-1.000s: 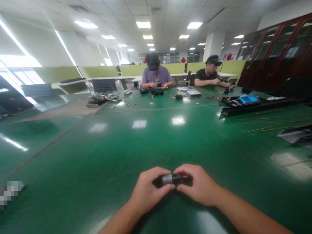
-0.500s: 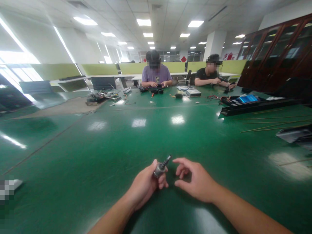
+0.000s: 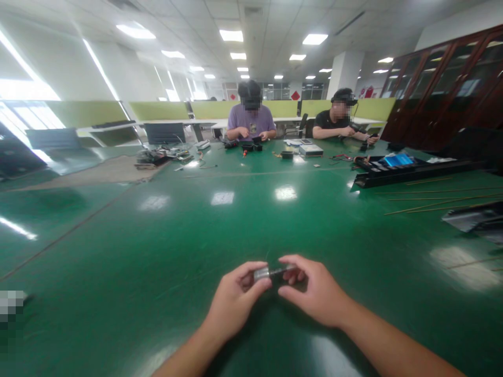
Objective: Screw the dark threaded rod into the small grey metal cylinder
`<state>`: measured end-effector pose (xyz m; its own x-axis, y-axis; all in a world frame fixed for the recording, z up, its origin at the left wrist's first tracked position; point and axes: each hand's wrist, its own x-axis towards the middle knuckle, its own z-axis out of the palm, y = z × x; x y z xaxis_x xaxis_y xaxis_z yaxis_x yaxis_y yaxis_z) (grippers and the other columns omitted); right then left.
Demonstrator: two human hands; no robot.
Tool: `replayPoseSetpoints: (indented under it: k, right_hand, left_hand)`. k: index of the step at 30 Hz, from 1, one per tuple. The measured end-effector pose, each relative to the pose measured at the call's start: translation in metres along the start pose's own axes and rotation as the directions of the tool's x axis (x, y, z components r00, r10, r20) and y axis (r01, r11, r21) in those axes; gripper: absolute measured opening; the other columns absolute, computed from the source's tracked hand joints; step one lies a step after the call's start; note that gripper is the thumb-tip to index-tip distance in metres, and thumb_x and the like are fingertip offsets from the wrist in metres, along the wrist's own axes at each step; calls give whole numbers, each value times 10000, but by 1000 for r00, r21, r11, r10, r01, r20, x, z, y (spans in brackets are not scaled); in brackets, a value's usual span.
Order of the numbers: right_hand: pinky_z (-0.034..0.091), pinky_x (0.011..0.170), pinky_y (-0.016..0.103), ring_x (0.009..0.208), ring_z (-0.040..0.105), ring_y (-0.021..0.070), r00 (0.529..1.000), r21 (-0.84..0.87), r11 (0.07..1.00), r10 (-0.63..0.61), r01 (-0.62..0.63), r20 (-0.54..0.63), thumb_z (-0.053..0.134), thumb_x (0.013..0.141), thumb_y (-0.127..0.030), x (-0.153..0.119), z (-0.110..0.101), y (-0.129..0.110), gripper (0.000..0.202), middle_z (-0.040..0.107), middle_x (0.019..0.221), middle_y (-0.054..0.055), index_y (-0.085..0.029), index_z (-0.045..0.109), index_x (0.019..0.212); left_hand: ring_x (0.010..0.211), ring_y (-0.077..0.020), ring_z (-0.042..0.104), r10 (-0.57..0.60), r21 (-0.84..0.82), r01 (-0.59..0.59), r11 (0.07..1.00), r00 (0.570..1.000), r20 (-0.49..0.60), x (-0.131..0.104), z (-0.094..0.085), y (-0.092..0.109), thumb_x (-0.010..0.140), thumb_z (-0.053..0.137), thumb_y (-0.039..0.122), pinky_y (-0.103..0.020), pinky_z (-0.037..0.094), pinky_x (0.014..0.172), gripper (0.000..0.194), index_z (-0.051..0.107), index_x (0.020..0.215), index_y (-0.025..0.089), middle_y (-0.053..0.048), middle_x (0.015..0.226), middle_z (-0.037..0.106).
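Silver-bodied, the small shafted cylinder (image 3: 261, 273) lies over the green tabletop (image 3: 251, 225), clamped between the left hand's (image 3: 233, 296) thumb and forefinger, presumably to keep its dark shaft (image 3: 277, 272) accessible. The right hand (image 3: 320, 288) curves alongside, thumb and forefinger apart; shaft contact is unclear.

an open-plan office: green desk partitions (image 3: 159, 111), glass-fronted cabinets (image 3: 436, 94).
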<state>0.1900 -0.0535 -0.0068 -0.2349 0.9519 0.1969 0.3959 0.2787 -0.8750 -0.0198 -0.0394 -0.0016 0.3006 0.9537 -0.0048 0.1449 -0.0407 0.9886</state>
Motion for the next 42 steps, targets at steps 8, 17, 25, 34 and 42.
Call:
replayPoseSetpoints:
  k: [8, 17, 25, 34, 42]
  right_hand:
    - [504, 744, 313, 810, 650, 203, 1000, -40, 999, 13, -13, 20, 764, 711, -250, 1, 1, 4, 365, 714, 927, 43, -225, 687, 1067]
    - [483, 759, 295, 826, 651, 194, 998, -71, 997, -37, 41, 56, 731, 740, -212, 1, -1, -6, 236, 721, 904, 25, -217, 717, 975]
    - [466, 743, 272, 804, 644, 170, 993, -57, 993, -99, 103, 66, 715, 754, -164, -1, -2, -8, 218, 712, 875, 10, -217, 722, 965]
    - [464, 726, 267, 783, 638, 165, 992, -43, 992, -117, 119, 38, 704, 764, -151, -2, -3, -8, 196, 708, 854, 12, -211, 716, 950]
    - [450, 702, 265, 756, 635, 162, 991, -75, 989, -120, 124, 53, 692, 800, -162, -2, -4, -7, 109, 716, 824, 14, -213, 744, 881]
  left_hand:
    - [968, -213, 671, 305, 212, -301, 930, 952, 11, -2, -4, -2, 780, 733, 201, -323, 562, 852, 166, 693, 940, 196, -80, 1039, 684]
    - [924, -199, 677, 385, 278, -383, 881, 921, 49, -4, -4, 0, 780, 716, 125, -299, 550, 796, 136, 691, 893, 196, -70, 1003, 688]
    - [905, -164, 669, 473, 343, -480, 807, 874, 109, -6, 0, 5, 783, 746, 139, -269, 513, 817, 169, 679, 922, 207, -36, 981, 705]
    - [895, -174, 674, 487, 344, -486, 803, 869, 92, -6, 0, 6, 780, 743, 137, -276, 524, 806, 160, 682, 915, 196, -47, 965, 709]
    - [901, -164, 675, 485, 352, -482, 802, 870, 86, -6, 0, 6, 776, 746, 131, -265, 526, 816, 177, 682, 925, 203, -38, 966, 712]
